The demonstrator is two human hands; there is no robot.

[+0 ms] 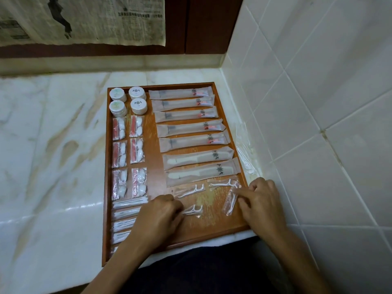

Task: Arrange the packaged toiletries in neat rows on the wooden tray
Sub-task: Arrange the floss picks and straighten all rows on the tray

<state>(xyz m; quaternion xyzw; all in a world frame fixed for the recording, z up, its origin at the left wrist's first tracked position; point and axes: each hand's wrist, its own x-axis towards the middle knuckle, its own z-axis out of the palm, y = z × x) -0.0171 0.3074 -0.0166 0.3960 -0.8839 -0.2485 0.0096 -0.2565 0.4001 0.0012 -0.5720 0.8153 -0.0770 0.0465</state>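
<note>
A wooden tray [158, 166] lies on a marble counter. Its right side holds a column of long toothbrush packets [186, 114] and two comb packets [201, 166]. On its left are round soap packs [128, 99], cotton kits [129, 155] and cotton-swab packets [127, 211]. Wrapped floss picks lie near the front: one [189, 190], another [223, 183]. My left hand [161, 215] pinches the end of a floss pick packet [194, 209]. My right hand [262, 200] pinches a clear floss pick packet [230, 201], tilted upright.
More clear wrapped floss picks [246, 149] lie off the tray along the tiled wall [318, 102] on the right. The marble counter [53, 145] stretches left. A newspaper [84, 18] hangs on the dark wood behind.
</note>
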